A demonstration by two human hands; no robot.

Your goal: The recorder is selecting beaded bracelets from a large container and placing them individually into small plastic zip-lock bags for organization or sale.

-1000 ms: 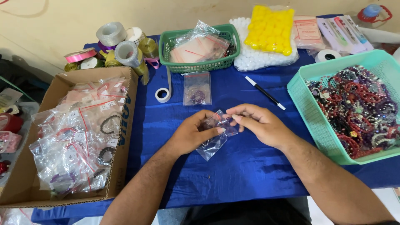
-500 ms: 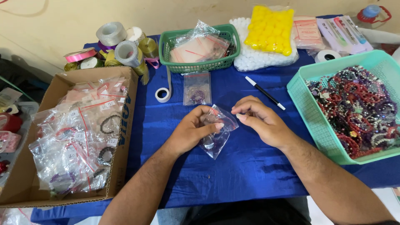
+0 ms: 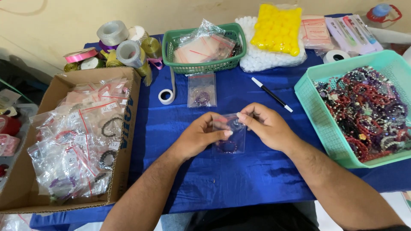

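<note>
left hand [image 3: 199, 137] and right hand [image 3: 265, 128] are pinching, grip clamped on small clear bag [image 3: 229, 134] over the blue table [image 3: 222, 179] | bracelet [image 3: 227, 146] sitting low inside | risk: uneven pressing is likely leaving the seal partly open, bracelet slipping out

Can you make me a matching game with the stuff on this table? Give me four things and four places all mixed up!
Things:
1. Small bag
2. Pen
3. Bracelets
4. Ribbon rolls

Places:
A. Far left corner of the table
B. Between both hands
C. Piled in the teal basket
D. Lying on the blue cloth, beyond the right hand

Pairs: 1-B, 2-D, 3-C, 4-A. The left hand and the right hand both pinch the small bag.
</note>
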